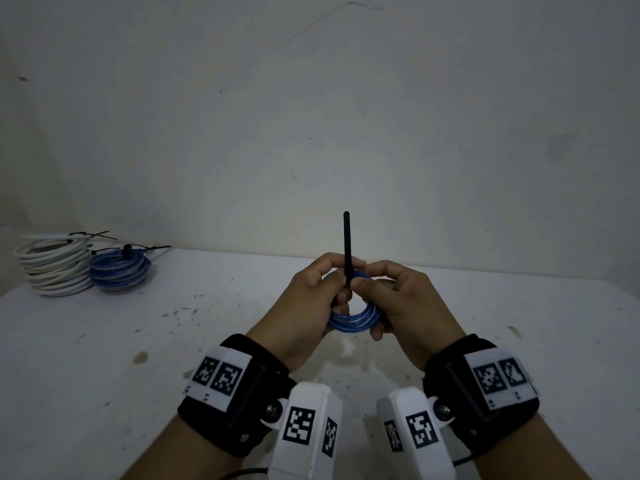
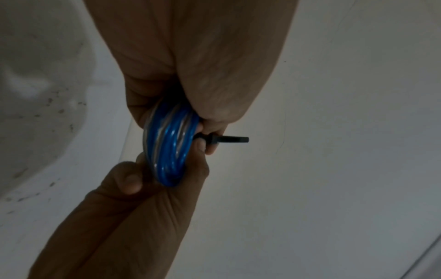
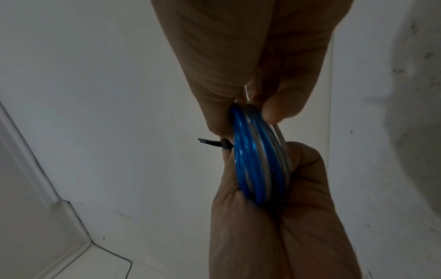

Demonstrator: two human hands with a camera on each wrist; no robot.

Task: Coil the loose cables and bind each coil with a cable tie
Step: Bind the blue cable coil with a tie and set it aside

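Observation:
Both of my hands hold a small blue cable coil (image 1: 353, 318) upright above the white table (image 1: 138, 341). A black cable tie (image 1: 346, 242) is wrapped round the coil's top, and its tail sticks straight up. My left hand (image 1: 341, 277) grips the coil's left side, index finger curled over the top beside the tie. My right hand (image 1: 362, 284) grips the right side, thumb pressed at the tie's base. In the left wrist view the coil (image 2: 169, 147) is edge-on, with the tie (image 2: 229, 139) jutting right. The right wrist view shows the coil (image 3: 257, 160) and the tie (image 3: 214, 143) between both thumbs.
At the table's back left stands a stack of white cable coils (image 1: 52, 268). A bound blue coil (image 1: 119, 271) with black tie tails leans against it. A bare grey wall (image 1: 346, 116) rises right behind the table. The tabletop is speckled with stains.

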